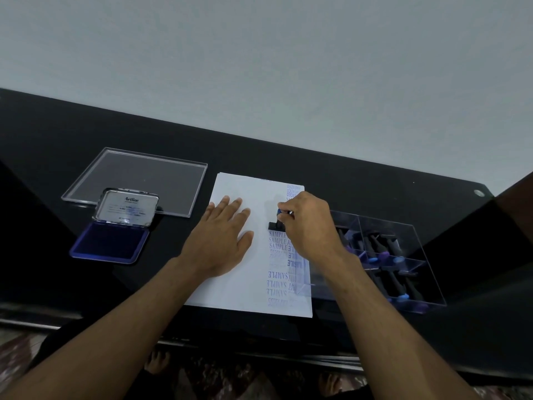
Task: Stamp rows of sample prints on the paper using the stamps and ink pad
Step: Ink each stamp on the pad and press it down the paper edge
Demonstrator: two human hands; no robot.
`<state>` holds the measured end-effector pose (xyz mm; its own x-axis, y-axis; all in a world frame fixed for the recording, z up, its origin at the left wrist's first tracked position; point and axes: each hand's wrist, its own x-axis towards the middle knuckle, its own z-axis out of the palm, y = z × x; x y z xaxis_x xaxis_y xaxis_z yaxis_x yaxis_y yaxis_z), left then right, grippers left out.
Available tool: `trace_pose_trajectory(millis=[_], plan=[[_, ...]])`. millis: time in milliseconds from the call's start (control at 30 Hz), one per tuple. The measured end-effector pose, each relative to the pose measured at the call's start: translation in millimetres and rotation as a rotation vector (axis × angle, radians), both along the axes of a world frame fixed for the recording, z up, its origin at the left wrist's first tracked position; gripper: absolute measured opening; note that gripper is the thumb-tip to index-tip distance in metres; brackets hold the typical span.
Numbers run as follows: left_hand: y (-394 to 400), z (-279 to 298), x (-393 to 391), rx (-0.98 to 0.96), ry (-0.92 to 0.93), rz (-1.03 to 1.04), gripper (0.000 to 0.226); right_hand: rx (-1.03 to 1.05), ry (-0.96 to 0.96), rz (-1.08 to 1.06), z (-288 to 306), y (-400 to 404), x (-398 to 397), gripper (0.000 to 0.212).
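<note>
Stamp pressed to paper, adding another print above the SAMPLE column.

The black stamp (276, 225) sits flat on the white paper (253, 272), pinched by its blue handle in the right hand (310, 226); the left hand (222, 241) lies open and flat, pinning the sheet. Next, I judge, comes a straight lift, then re-inking at the one open blue ink pad (111, 243) to the left. One clear compartment box (403, 261) of spare stamps stands just right; their count is unclear. One clear lid (138, 177) lies behind the pad.

Ink pad (111, 242) left of paper (248, 272); stamp box (403, 255) right.
</note>
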<state>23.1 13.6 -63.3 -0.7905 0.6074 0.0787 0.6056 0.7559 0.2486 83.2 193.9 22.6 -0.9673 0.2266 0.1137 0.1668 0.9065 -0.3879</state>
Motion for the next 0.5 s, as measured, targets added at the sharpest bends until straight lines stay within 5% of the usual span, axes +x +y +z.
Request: trace_pose_trajectory(millis=[500], plan=[[-0.9, -0.8, 0.7, 0.009, 0.001, 0.000, 0.084, 0.040, -0.098, 0.000, -2.4, 0.7, -6.8, 0.013]])
